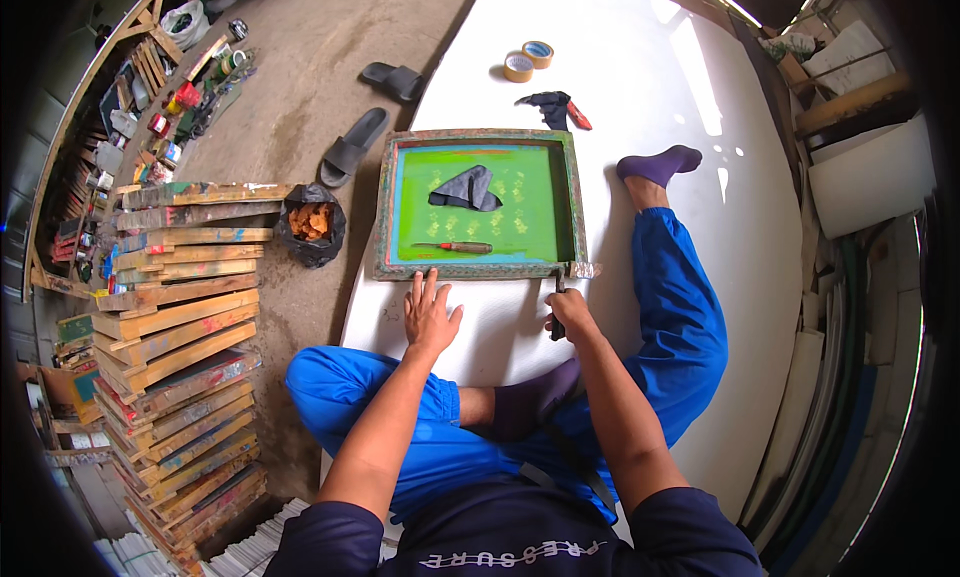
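Observation:
A screen-printing frame (pixel 478 273) with green mesh and a worn, paint-stained rim lies on the white surface before me. My left hand (pixel 431 315) rests at its near edge, fingers spread and fingertips touching the rim. Near the frame's near right corner, my right hand (pixel 569 313) is closed around a dark-handled tool (pixel 557 327), whose working end I cannot make out. A strip of pale, shiny tape (pixel 586 270) sticks out at that corner. On the mesh lie a crumpled grey cloth (pixel 466 189) and a slim tool with a brown handle (pixel 468 247).
Beyond the frame are two tape rolls (pixel 519 68), a dark cloth (pixel 548 104) and a red-handled object (pixel 578 117). Stacked wooden frames (pixel 180 327) stand at left. A black bag (pixel 312 225) and sandals (pixel 354 147) are on the floor. My legs flank the work.

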Available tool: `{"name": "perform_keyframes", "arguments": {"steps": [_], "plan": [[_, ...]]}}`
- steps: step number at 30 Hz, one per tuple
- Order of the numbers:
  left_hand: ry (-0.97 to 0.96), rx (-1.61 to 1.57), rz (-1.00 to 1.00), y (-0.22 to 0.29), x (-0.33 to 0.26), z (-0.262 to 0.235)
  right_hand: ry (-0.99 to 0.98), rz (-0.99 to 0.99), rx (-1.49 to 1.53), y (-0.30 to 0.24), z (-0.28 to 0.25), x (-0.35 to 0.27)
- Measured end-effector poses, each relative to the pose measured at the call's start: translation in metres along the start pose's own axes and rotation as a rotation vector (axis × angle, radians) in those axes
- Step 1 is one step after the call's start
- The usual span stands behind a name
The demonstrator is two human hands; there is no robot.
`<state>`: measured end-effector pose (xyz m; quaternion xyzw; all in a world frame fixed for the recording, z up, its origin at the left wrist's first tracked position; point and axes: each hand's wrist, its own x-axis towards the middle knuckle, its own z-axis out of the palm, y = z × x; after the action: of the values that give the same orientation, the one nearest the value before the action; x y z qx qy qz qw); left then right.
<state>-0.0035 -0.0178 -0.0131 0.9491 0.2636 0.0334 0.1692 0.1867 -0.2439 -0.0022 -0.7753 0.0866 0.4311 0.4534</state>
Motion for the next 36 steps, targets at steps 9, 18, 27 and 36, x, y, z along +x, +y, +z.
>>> {"name": "perform_keyframes", "arguments": {"steps": [9, 18, 27, 36], "plan": [[0.011, -0.032, 0.025, -0.003, -0.001, 0.004, 0.029, 0.042, 0.056, 0.005, 0.002, 0.011], [0.028, -0.050, 0.022, -0.002, -0.002, 0.006, 0.154, 0.093, -0.160, -0.013, 0.011, -0.007], [0.039, -0.042, 0.022, 0.002, 0.000, 0.008, 0.296, -0.030, -0.314, 0.020, 0.006, 0.015], [0.035, -0.034, -0.005, 0.002, 0.002, 0.008, -0.042, -0.041, 0.222, 0.023, -0.007, 0.008]]}}
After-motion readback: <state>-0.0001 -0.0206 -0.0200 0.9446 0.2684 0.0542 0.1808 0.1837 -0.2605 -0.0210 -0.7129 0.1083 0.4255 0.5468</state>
